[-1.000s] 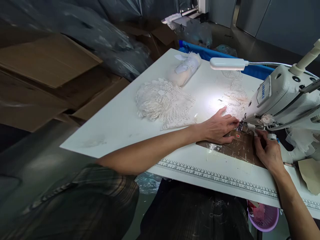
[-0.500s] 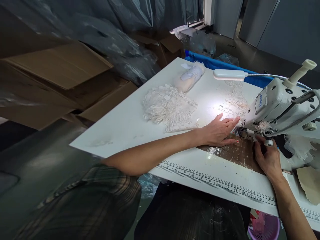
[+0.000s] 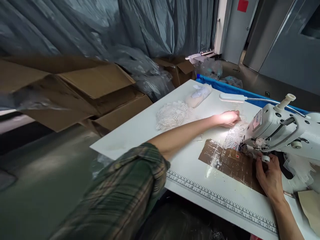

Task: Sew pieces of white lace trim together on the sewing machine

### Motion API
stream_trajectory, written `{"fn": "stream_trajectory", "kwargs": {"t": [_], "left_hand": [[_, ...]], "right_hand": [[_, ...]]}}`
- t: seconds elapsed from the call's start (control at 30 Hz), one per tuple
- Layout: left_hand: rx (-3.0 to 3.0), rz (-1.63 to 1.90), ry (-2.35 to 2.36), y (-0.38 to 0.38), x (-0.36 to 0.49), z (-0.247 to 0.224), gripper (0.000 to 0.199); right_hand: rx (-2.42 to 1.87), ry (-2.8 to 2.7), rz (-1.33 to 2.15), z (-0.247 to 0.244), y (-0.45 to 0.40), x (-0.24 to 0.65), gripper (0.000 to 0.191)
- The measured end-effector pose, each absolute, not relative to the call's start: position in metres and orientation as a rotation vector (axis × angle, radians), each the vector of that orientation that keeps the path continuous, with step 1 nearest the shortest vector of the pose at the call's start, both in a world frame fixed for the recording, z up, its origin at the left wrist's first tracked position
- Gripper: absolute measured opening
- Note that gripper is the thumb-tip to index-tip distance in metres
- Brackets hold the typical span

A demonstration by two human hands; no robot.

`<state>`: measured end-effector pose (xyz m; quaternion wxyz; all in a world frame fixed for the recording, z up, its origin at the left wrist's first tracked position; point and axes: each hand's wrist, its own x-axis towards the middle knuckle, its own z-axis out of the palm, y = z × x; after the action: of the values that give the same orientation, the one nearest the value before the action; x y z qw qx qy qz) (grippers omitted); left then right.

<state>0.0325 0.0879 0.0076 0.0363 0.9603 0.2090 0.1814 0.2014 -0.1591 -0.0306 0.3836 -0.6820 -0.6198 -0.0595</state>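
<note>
My left hand (image 3: 228, 119) is closed in a pinch on white lace (image 3: 233, 136), under the lamp's light. From there the lace runs down to the needle area of a white sewing machine (image 3: 261, 128). My right hand (image 3: 271, 175) rests on the table at the machine's front, fingers curled beside a ribbed knob (image 3: 265, 158). The fingertips are partly hidden behind that knob, so what they hold, if anything, cannot be made out. Between the hands lies a brown plate (image 3: 228, 163) covered with shiny clear film.
A lace heap (image 3: 172, 115) and a wrapped pale roll (image 3: 199, 95) lie on the white table (image 3: 130, 138). A lamp (image 3: 232, 97) hangs over them. A ruler strip (image 3: 220, 199) edges the front. Cardboard boxes (image 3: 97, 80) stand left; white tulle (image 3: 298, 168) lies right.
My left hand has lifted from lying flat near the needle, moved away toward the far side and closed on the lace. My right hand stays by the knob. The view has tilted up.
</note>
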Motion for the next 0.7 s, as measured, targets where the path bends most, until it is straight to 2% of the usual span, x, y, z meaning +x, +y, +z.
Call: {"fn": "stream_trajectory", "kwargs": {"t": [0.2, 0.47, 0.57, 0.7], "left_hand": [[2.974, 0.423, 0.877, 0.087, 0.034, 0.009, 0.043], [3.053, 0.352, 0.736, -0.016, -0.052, 0.023, 0.035], [3.009, 0.396, 0.921, -0.051, -0.086, 0.019, 0.033], [2.881, 0.467, 1.31, -0.061, -0.118, 0.011, 0.031]], "right_hand": [[-1.668, -1.639, -0.173, -0.036, -0.16, 0.199, 0.042], [-1.536, -1.847, -0.209, -0.03, -0.167, 0.188, 0.044], [-1.498, -1.901, -0.215, -0.034, -0.166, 0.186, 0.044], [-1.476, -1.953, -0.207, -0.034, -0.166, 0.184, 0.042]]}}
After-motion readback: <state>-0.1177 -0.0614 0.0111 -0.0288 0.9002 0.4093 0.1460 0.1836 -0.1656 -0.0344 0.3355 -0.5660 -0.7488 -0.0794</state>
